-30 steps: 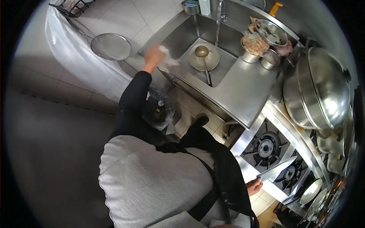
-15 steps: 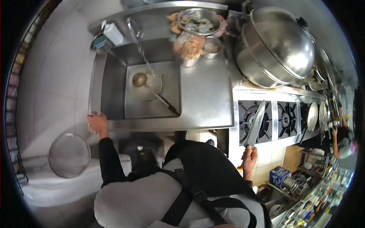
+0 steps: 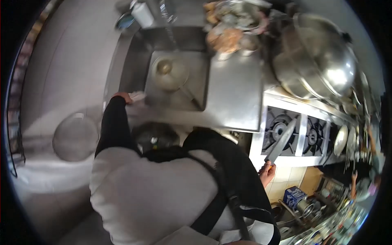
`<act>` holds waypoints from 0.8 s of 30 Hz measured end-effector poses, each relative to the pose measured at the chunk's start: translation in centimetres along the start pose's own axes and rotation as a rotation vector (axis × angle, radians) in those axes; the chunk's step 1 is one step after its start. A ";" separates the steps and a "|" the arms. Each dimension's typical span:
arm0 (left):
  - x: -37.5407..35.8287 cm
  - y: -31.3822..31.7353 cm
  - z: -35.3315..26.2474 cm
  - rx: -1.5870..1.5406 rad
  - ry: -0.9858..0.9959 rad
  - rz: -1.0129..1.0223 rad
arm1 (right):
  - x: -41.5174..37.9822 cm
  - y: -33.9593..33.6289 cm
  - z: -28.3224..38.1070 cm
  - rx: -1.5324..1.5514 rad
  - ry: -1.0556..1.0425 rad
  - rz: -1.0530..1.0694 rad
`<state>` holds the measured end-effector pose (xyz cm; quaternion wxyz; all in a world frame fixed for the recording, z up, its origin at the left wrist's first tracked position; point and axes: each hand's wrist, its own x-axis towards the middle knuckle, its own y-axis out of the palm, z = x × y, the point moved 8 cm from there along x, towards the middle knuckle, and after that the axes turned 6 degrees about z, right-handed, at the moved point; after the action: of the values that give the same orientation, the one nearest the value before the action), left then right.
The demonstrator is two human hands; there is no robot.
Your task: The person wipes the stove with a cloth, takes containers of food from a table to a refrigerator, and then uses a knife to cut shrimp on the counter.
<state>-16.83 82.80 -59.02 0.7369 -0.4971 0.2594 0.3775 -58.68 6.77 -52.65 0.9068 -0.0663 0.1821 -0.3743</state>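
Observation:
My right hand [image 3: 267,173] is wrapped round the handle of a large kitchen knife [image 3: 282,141]. Its wide blade points up and away over the gas stove [image 3: 272,127]. At the sink's front left, my left hand [image 3: 123,97] holds a pale, crumpled piece of cloth [image 3: 138,96] against the steel rim; blur hides its detail. Inside the sink [image 3: 198,77], a ladle [image 3: 164,66] lies in a round, pale bowl [image 3: 171,81], its dark handle slanting toward the front right corner.
Containers of raw-looking food [image 3: 224,41] stand behind the steel counter [image 3: 234,90]. A big lidded steamer pot [image 3: 314,57] is at the back right. A round sieve-like disc [image 3: 75,136] is at left. Another person [image 3: 369,179] works far right, near a blue box [image 3: 295,197].
My left hand has moved inward along the sink's front rim, and the pale cloth now shows beyond its fingers. My right hand still holds the knife. The view has shifted and turned.

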 end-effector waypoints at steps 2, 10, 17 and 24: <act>2.9 5.2 2.5 0.043 0.125 -0.260 | 0.3 -0.3 -1.0 0.015 0.045 0.032; -4.1 0.8 5.9 -0.563 -0.044 -0.695 | 2.9 1.9 1.4 -0.078 -0.016 0.140; 3.1 2.0 2.3 -0.488 0.210 -0.560 | 4.5 4.8 5.1 -0.110 -0.062 0.229; 17.1 9.4 -7.5 -0.402 0.364 -0.116 | 3.0 5.8 7.4 -0.456 0.084 0.138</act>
<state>-14.56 82.98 -79.81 0.5854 -0.7069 0.2784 0.2830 -50.11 8.66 -48.17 0.8835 -0.2410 0.3035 -0.2633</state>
